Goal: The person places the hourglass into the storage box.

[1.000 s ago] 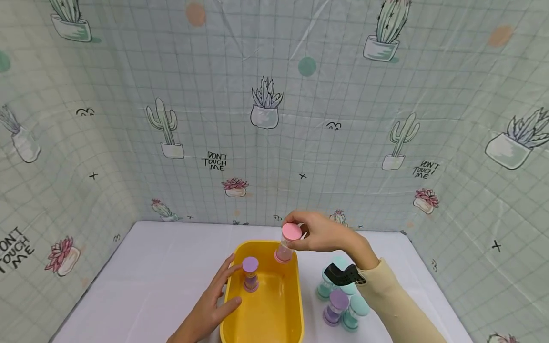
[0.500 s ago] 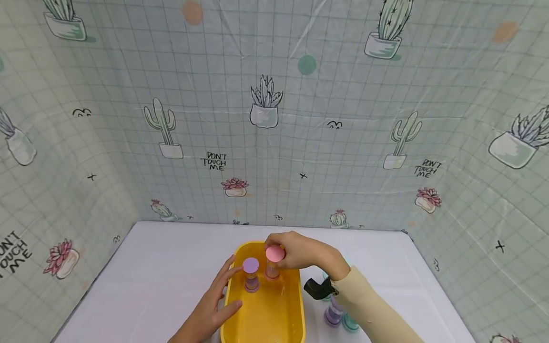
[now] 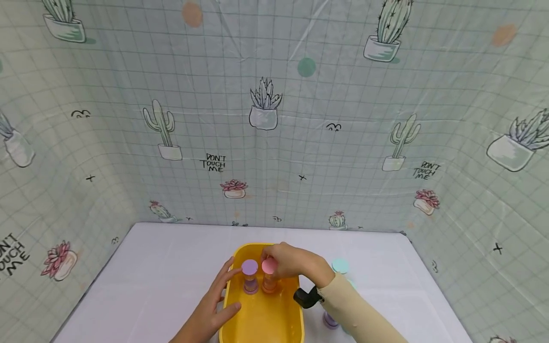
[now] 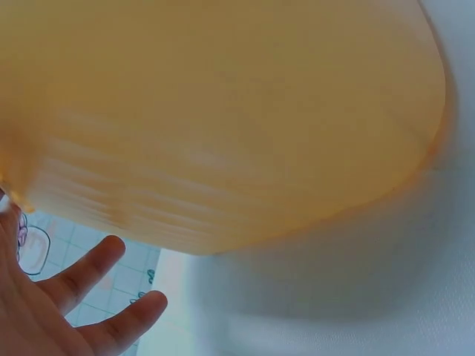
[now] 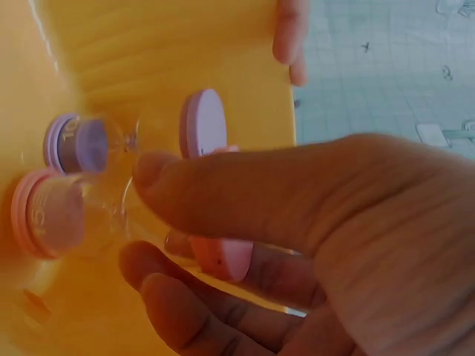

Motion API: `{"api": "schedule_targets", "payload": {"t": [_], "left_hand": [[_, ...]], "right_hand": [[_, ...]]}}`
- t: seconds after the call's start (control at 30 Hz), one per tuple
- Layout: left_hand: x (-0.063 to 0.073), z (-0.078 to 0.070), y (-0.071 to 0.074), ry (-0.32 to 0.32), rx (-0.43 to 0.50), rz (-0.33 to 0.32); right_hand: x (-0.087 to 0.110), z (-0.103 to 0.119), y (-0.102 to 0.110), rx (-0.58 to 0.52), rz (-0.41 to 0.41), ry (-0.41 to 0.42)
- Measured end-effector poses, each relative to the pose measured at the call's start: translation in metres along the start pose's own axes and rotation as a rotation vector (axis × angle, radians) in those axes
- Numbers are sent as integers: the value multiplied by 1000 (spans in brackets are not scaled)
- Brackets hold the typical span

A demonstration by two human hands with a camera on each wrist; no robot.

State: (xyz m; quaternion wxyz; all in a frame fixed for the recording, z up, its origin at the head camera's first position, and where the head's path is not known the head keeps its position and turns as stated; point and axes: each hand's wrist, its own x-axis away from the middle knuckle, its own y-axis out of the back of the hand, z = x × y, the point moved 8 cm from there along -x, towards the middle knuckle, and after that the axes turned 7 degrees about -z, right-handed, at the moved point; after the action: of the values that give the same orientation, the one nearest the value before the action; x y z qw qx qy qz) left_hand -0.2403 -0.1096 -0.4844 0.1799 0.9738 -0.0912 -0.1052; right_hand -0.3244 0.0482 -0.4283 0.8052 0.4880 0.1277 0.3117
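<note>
Right hand (image 3: 286, 261) in the yellow tub (image 3: 261, 320), as the head view has it, gripping a pink hourglass (image 3: 269, 282) upright towards the far edge, just beside a purple hourglass (image 3: 250, 269)! Left hand (image 3: 214, 301), fingers spread, at the tub's left edge; a teal lid (image 3: 340, 266) shows past the right edge. Left wrist: two fingers stick out, spread, by the tub's outer wall. Right wrist: thumb and fingers pinch the pink hourglass, its base near the purple one's.

head view evenly lit; wrist views dimmer (hazy, softly blurred).
</note>
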Motion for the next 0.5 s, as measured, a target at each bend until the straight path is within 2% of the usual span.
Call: {"api": "schedule_targets", "payload": {"t": [0.23, 0.5], "left_hand": [[3, 2, 1, -6, -7, -1], [2, 3, 1, 0, -23, -12]], "right_hand": [[-6, 3, -10, 79, 14, -25], [-8, 2, -13, 135, 39, -64]]}}
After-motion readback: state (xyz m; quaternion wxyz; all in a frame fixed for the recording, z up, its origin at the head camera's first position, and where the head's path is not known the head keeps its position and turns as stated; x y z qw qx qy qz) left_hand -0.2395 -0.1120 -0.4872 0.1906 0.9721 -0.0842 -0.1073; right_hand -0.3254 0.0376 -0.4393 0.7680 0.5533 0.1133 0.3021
